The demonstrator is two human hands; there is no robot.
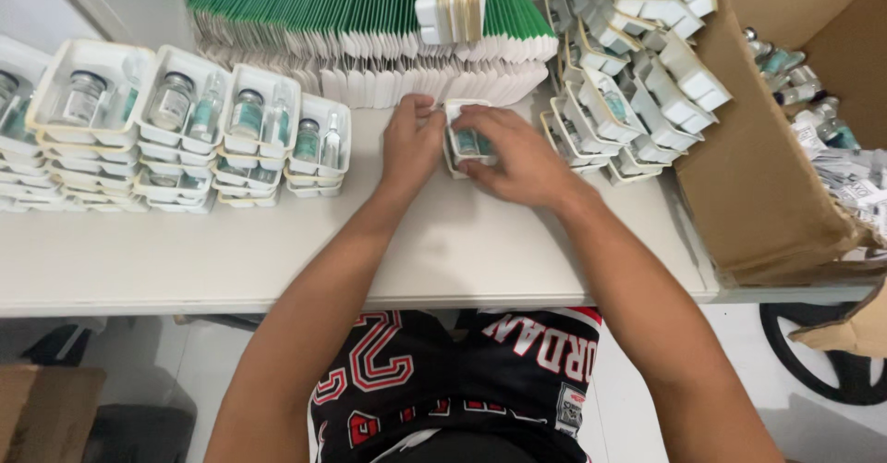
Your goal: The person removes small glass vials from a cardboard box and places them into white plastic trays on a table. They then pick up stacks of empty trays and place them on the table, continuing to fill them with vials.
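Observation:
My left hand (pixel 412 141) and my right hand (pixel 517 156) meet at the middle of the white table (pixel 185 250), both closed around a small stack of white plastic trays (pixel 462 110). The top tray holds a small glass vial with a teal label (pixel 467 141). My right hand covers the tray's right side and front; my left hand grips its left edge. The stack's lower part is hidden by my fingers.
Stacks of filled trays with vials and ampoules (pixel 185 140) stand at the left. A long row of green and white folded cartons (pixel 360 29) runs along the back. Loose trays (pixel 628 84) pile up at the right beside a cardboard box (pixel 767 195) of vials.

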